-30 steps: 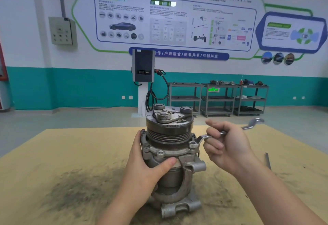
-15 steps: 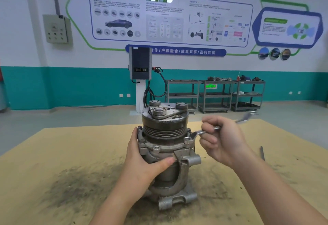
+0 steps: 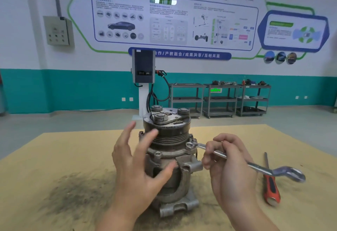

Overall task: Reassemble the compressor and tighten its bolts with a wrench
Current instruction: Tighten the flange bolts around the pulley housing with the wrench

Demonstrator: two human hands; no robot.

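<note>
The compressor (image 3: 168, 159) is standing upright mid-worktop. The right hand (image 3: 228, 159) is gripping the wrench (image 3: 237, 160), ring on a flange bolt (image 3: 193, 141); the left hand (image 3: 135, 167), fingers spread, should be bracing the housing against turning.

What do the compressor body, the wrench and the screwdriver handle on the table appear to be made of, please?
Upright grey compressor body: probably cast aluminium, dull, rough, grimy. Long silver ring wrench: likely chromed steel, with bright reflections. Red-and-black screwdriver handle: seemingly glossy plastic with black rubbery inserts.
</note>
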